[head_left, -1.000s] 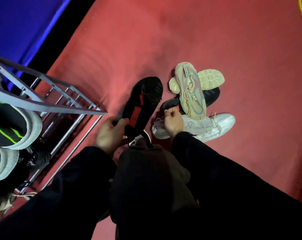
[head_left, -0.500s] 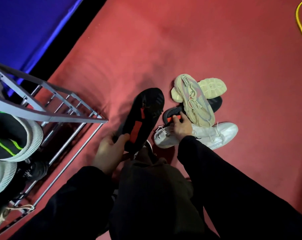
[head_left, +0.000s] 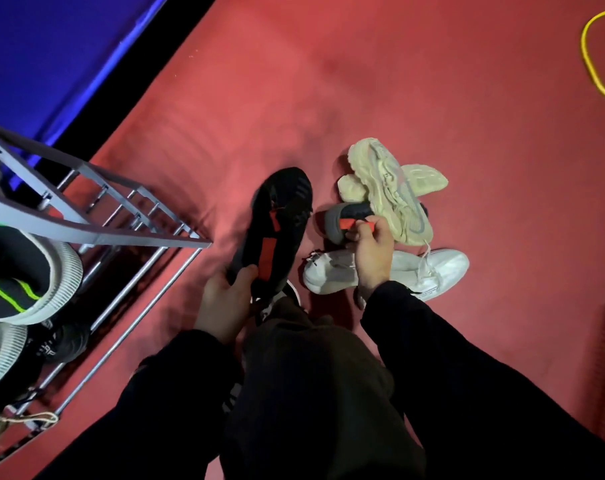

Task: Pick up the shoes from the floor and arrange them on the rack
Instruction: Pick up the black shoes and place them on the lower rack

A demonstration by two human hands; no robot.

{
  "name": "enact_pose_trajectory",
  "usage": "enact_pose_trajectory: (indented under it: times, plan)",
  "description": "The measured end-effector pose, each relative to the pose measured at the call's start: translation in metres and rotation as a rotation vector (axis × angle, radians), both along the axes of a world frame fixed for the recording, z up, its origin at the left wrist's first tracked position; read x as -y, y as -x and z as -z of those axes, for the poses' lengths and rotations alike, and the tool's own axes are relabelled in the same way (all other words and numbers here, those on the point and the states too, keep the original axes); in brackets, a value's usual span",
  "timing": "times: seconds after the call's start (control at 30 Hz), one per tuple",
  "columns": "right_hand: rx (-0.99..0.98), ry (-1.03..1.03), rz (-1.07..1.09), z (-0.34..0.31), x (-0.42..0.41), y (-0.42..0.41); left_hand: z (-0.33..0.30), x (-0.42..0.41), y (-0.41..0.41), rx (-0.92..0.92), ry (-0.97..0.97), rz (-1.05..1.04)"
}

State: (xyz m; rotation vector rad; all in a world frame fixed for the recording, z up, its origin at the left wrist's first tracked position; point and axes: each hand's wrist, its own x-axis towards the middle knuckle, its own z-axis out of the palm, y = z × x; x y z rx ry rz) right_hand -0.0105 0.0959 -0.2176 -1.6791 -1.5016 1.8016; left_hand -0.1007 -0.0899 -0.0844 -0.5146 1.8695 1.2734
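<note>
On the red carpeted floor [head_left: 398,81], the left hand [head_left: 225,306] grips one black shoe with orange sole patches [head_left: 277,223] by its heel while the right hand [head_left: 372,251] pinches its partly buried black mate [head_left: 346,220], best drawn out gently from under the cream knit sneaker [head_left: 391,188] before both go to the grey metal rack [head_left: 128,216].

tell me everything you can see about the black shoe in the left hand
The black shoe is held sole-up, clear of the red floor, toe pointing away from the person. Its dark ribbed sole carries two orange-red patches along the middle. The left hand grips its heel end, thumb across the sole. It hangs between the metal rack and the pile of other shoes, touching neither as far as can be seen. Its upper is hidden.
</note>
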Motion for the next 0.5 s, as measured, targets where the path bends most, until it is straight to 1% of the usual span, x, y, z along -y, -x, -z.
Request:
enact_pose_trajectory:
  times: [0.1,0.17,0.3,0.5]
  plan:
    - [-0.122,-0.018,0.144,-0.043,-0.011,-0.006,-0.003,-0.008,-0.004,-0.017,-0.023,-0.056]
    - [-0.174,-0.025,0.136,-0.070,-0.011,-0.010,-0.012,-0.010,-0.005,-0.012,-0.052,-0.091]
    - [-0.323,-0.052,-0.029,-0.130,-0.002,-0.014,-0.031,-0.014,-0.007,-0.033,-0.067,-0.068]
    - [-0.481,-0.162,-0.334,-0.224,-0.001,-0.004,-0.082,-0.024,-0.004,-0.093,-0.173,-0.044]
